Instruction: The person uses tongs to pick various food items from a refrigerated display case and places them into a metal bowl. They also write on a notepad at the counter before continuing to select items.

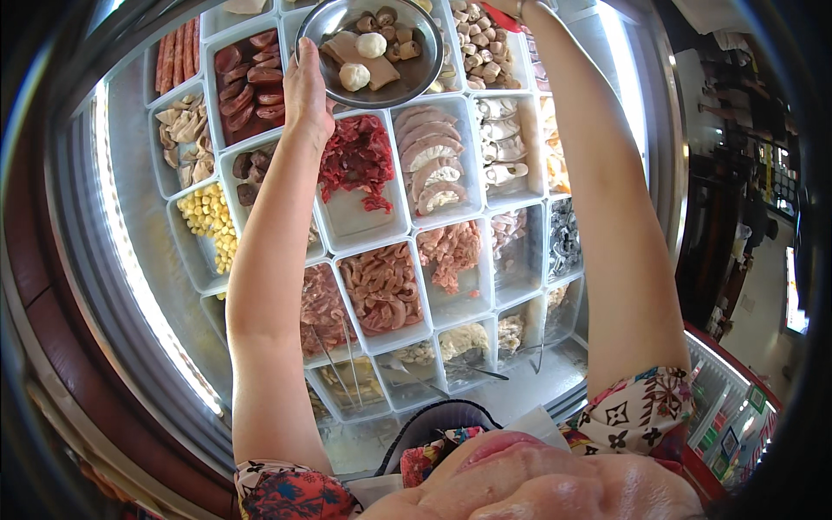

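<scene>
My left hand holds a round stainless-steel bowl by its left rim, thumb on the edge and fingers underneath. Inside the bowl are two white balls, pale flat slices and several brown tubular pieces. My right hand is mostly cut off by the upper edge, so its grip is hidden. Beside it shows part of a red object, over a tub of similar tubular pieces. Sliced red meat lies in a tub just below the bowl.
Translucent plastic tubs fill the lit display case, holding sausages, dark red slices, corn pieces, pale-brown strips and minced meat. Metal tongs lie across near tubs. People stand at right beyond the case frame.
</scene>
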Action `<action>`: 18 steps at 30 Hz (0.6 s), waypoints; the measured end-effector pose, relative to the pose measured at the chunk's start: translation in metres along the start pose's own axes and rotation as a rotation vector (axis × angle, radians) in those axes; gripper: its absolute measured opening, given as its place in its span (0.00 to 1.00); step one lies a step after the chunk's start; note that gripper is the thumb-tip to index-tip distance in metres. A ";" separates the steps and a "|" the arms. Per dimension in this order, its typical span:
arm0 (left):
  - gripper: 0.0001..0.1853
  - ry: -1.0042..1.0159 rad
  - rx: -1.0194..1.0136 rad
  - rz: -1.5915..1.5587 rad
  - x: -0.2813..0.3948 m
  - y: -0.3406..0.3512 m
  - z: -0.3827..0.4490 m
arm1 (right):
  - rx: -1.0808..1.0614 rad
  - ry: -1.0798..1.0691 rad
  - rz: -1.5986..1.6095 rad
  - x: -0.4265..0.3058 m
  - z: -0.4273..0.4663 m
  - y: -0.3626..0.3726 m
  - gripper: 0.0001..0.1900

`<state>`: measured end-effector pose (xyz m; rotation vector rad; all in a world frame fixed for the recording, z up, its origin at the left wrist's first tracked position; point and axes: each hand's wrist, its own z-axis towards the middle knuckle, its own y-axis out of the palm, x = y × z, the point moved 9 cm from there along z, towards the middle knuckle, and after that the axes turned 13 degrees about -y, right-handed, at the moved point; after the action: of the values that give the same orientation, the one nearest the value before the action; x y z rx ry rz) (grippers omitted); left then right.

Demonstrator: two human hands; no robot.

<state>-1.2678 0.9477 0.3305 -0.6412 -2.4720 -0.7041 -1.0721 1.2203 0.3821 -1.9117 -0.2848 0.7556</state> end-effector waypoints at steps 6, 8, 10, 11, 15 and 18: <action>0.27 0.027 -0.042 -0.007 0.000 -0.003 -0.007 | 0.120 -0.072 0.165 -0.024 -0.035 -0.005 0.22; 0.26 0.039 -0.048 -0.036 -0.002 -0.006 -0.006 | 0.166 -0.121 0.330 -0.040 -0.093 -0.003 0.21; 0.26 0.024 -0.047 -0.016 -0.006 -0.008 -0.006 | 0.096 -0.188 0.405 -0.063 -0.156 0.008 0.25; 0.27 0.006 -0.048 -0.008 -0.010 -0.008 -0.006 | 0.168 -0.173 0.436 -0.073 -0.186 0.012 0.32; 0.31 0.011 -0.067 0.031 -0.017 0.001 -0.014 | 0.062 -0.329 0.210 -0.123 -0.260 0.022 0.31; 0.35 -0.015 -0.099 0.045 -0.024 0.006 -0.029 | 0.057 -0.222 0.278 -0.123 -0.288 0.024 0.32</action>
<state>-1.2367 0.9276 0.3408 -0.7387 -2.4402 -0.8112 -0.9928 0.9363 0.4898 -1.8351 -0.1325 1.1531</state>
